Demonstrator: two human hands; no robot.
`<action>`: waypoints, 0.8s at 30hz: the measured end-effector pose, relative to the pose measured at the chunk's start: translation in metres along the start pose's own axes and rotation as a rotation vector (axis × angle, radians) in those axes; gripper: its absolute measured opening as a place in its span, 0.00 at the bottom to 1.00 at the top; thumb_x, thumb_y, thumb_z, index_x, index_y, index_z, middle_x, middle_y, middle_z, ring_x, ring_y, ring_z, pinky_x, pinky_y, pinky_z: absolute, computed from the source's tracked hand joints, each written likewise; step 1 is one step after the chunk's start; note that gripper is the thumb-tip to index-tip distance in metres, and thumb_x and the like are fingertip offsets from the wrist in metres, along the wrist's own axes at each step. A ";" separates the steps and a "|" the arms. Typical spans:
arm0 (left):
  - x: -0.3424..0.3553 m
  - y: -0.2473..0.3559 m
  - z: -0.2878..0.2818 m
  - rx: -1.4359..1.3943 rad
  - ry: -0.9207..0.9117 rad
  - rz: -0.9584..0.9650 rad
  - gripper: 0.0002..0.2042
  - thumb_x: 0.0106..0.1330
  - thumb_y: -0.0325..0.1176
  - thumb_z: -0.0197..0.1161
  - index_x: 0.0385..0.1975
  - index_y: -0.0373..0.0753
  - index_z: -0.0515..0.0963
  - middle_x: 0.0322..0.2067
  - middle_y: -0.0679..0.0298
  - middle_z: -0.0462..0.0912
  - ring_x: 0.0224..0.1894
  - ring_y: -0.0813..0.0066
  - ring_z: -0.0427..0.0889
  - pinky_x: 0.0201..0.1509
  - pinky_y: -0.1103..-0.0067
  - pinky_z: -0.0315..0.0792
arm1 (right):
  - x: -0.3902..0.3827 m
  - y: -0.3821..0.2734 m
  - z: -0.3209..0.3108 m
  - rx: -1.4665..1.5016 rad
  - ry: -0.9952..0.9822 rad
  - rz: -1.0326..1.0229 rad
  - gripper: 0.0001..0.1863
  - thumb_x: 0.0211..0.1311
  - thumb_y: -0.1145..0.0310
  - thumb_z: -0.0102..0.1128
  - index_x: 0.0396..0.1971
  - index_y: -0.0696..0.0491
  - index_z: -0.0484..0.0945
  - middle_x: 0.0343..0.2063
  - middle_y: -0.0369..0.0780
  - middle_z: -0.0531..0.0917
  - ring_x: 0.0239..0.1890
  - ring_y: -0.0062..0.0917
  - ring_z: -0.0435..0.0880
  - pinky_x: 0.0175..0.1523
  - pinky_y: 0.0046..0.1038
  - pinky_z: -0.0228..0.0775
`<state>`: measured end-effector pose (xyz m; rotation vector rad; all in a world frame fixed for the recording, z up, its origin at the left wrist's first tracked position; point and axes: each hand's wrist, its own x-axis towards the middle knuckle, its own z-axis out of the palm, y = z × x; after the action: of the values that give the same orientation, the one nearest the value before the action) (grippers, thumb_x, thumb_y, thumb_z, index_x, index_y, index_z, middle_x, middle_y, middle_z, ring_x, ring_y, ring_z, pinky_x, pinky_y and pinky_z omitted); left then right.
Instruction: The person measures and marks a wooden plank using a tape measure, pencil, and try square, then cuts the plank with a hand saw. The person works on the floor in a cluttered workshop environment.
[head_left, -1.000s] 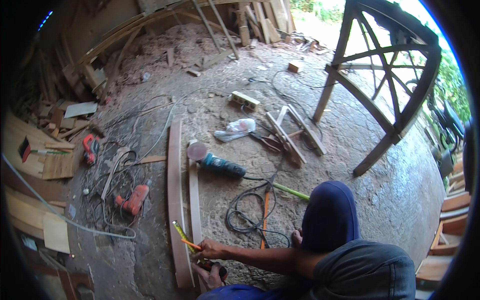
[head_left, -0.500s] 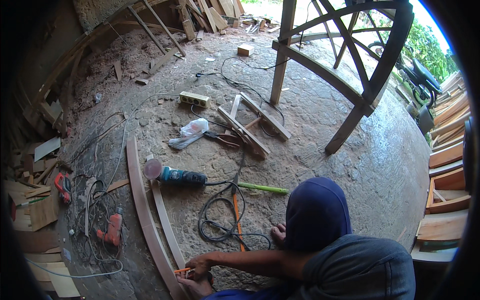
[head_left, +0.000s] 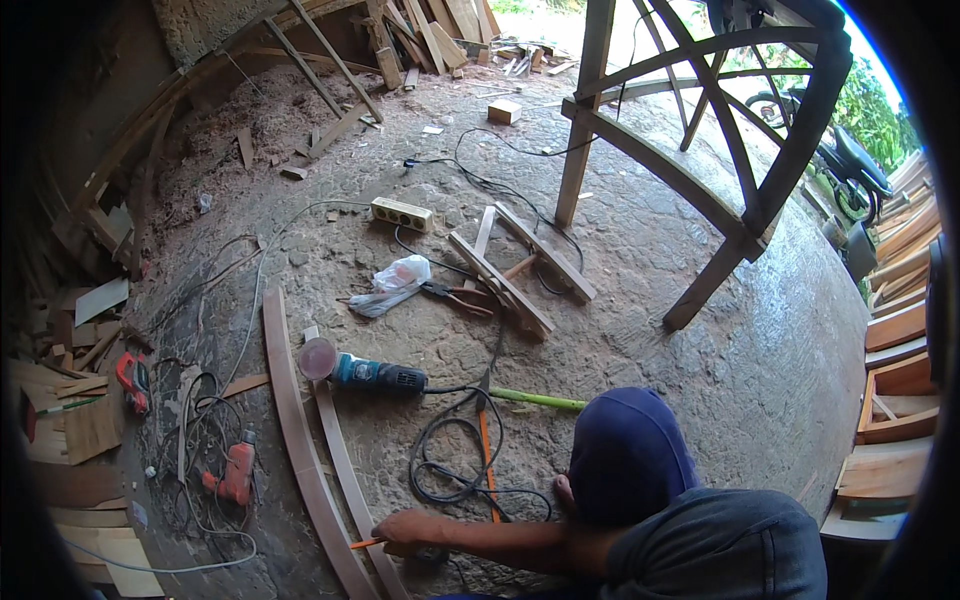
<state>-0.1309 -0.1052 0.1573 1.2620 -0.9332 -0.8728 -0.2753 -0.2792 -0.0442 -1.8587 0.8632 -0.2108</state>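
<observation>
My right hand (head_left: pixel 402 526) reaches in from the lower right and is closed round an orange pencil (head_left: pixel 367 543). The pencil points left across a narrow curved wooden strip (head_left: pixel 346 475), toward a wider curved wooden piece (head_left: pixel 296 430) beside it. Under that hand is a small brownish shape that I cannot make out. My left hand does not show. At the strip's far end lies a teal and black angle grinder (head_left: pixel 376 374) with a round disc, close against both pieces. My knee in dark blue cloth (head_left: pixel 630 455) rises right of the forearm.
A coiled black cable (head_left: pixel 425 470), a green-handled tool (head_left: pixel 535 399) and an orange stick (head_left: pixel 487 450) lie ahead. Pliers (head_left: pixel 465 297), a small wooden frame (head_left: pixel 520 265) and a power strip (head_left: pixel 402 214) are farther off. An orange drill (head_left: pixel 236 470) lies left; a wooden frame (head_left: pixel 660 160) stands right.
The view has shifted slightly, so the floor items appear lower and farther right. My left hand, seen below my right one before, has gone out of sight. My right hand still holds the pencil.
</observation>
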 end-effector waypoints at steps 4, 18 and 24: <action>0.012 0.054 0.036 0.690 -0.606 0.333 0.17 0.71 0.44 0.60 0.43 0.33 0.83 0.45 0.47 0.84 0.51 0.52 0.82 0.53 0.63 0.76 | 0.034 -0.062 -0.024 0.200 0.252 -0.210 0.14 0.65 0.68 0.53 0.46 0.58 0.67 0.32 0.52 0.79 0.39 0.54 0.81 0.41 0.50 0.69; 0.067 0.059 0.028 0.755 -0.867 -0.475 0.24 0.71 0.48 0.56 0.54 0.32 0.77 0.49 0.43 0.80 0.51 0.46 0.79 0.55 0.59 0.73 | -0.083 -0.157 -0.085 0.406 0.098 -0.007 0.18 0.70 0.66 0.50 0.56 0.58 0.71 0.30 0.54 0.81 0.36 0.54 0.82 0.41 0.50 0.70; 0.036 0.122 0.081 1.068 -0.792 -0.722 0.29 0.71 0.44 0.56 0.66 0.30 0.65 0.59 0.41 0.75 0.58 0.45 0.77 0.60 0.60 0.72 | -0.280 -0.175 -0.114 0.441 -0.282 0.719 0.15 0.59 0.71 0.52 0.44 0.59 0.80 0.23 0.45 0.84 0.26 0.35 0.87 0.34 0.39 0.80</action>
<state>-0.1888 -0.1555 0.2868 2.3176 -1.7394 -1.5974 -0.4550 -0.1445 0.2232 -1.0557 1.1193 0.2855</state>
